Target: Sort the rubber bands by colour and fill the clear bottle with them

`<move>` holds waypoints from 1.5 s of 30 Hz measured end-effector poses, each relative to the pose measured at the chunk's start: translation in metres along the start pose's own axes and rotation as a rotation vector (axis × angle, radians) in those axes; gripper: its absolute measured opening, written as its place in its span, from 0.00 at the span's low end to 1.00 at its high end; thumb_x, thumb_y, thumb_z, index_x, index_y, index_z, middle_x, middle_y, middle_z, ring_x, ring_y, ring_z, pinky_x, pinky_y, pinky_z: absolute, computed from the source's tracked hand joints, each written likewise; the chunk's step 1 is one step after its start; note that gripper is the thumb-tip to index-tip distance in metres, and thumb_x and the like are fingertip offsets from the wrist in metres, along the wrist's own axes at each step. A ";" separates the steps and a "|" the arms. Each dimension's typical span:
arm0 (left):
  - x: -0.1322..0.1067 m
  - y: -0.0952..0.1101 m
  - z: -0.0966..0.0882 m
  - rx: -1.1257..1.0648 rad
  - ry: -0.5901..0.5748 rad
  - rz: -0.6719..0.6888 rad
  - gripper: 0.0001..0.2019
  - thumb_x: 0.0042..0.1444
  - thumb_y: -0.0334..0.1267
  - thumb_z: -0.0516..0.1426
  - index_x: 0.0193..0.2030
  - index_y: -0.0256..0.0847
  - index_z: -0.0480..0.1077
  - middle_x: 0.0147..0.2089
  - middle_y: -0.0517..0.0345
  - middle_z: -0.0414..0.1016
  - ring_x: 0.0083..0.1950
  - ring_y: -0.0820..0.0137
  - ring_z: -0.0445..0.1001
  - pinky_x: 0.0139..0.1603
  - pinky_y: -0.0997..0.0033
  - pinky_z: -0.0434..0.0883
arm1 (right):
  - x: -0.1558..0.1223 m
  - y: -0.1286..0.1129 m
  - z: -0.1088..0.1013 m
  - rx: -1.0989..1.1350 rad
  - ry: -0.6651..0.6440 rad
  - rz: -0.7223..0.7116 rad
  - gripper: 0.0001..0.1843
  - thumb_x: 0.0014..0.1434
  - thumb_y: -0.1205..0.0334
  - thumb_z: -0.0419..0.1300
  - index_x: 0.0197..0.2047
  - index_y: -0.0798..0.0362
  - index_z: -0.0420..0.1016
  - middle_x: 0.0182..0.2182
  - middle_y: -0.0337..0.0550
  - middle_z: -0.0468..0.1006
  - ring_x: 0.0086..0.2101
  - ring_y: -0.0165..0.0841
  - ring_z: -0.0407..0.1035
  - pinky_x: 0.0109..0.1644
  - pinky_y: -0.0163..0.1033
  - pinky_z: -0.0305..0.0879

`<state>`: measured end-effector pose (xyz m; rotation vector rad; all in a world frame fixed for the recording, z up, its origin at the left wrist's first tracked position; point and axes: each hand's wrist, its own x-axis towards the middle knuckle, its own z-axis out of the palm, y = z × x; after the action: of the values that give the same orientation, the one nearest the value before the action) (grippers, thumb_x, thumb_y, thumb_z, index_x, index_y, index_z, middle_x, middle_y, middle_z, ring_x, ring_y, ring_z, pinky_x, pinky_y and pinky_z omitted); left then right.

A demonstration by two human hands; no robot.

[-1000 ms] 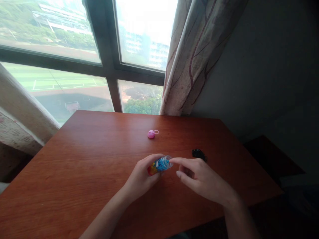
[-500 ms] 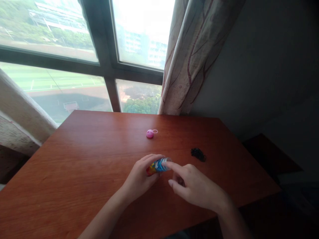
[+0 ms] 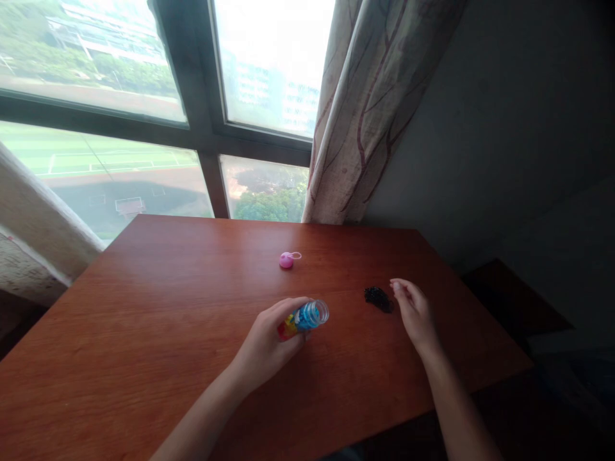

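A reddish-brown, wood-grained table (image 3: 158, 333) spans the scene from near to far. Beyond its far edge, a dark grey window frame (image 3: 200, 121) divides glass panes. A pale fabric curtain with reddish branch patterns (image 3: 353, 121) hangs right of the frame; a second pale fabric curtain (image 3: 41, 205) hangs at left. A shadowed grey wall (image 3: 504, 128) stands at right. Outside, a green, white-lined sports field (image 3: 72, 161) lies at left.

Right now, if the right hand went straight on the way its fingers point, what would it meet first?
Probably the pink cap: the line from the right hand seems to pass just beyond the glossy black bundle, though height and depth are unclear in this single view.
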<state>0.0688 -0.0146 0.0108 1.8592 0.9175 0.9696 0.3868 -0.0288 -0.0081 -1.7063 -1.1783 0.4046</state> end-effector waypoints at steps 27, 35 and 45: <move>0.000 0.003 -0.002 -0.007 -0.038 -0.022 0.19 0.53 0.27 0.58 0.53 0.41 0.71 0.50 0.51 0.78 0.49 0.64 0.76 0.52 0.67 0.73 | 0.014 0.025 0.062 0.365 -0.017 0.087 0.15 0.53 0.50 0.63 0.38 0.53 0.78 0.40 0.49 0.81 0.42 0.42 0.74 0.50 0.49 0.70; 0.000 -0.001 0.000 0.012 -0.029 -0.016 0.19 0.53 0.28 0.59 0.53 0.41 0.71 0.51 0.52 0.78 0.50 0.64 0.76 0.52 0.68 0.72 | 0.025 0.039 0.046 0.589 0.116 0.152 0.11 0.51 0.57 0.60 0.37 0.52 0.74 0.36 0.46 0.81 0.40 0.38 0.77 0.46 0.46 0.74; 0.000 -0.001 -0.001 0.015 -0.036 -0.009 0.18 0.55 0.29 0.59 0.53 0.42 0.71 0.50 0.53 0.78 0.48 0.65 0.77 0.51 0.68 0.73 | 0.029 0.044 0.039 0.357 0.070 0.053 0.18 0.58 0.48 0.57 0.40 0.53 0.75 0.40 0.49 0.80 0.42 0.39 0.75 0.49 0.50 0.71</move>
<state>0.0680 -0.0144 0.0103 1.8776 0.9129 0.9232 0.3958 0.0144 -0.0569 -1.4308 -0.9477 0.5485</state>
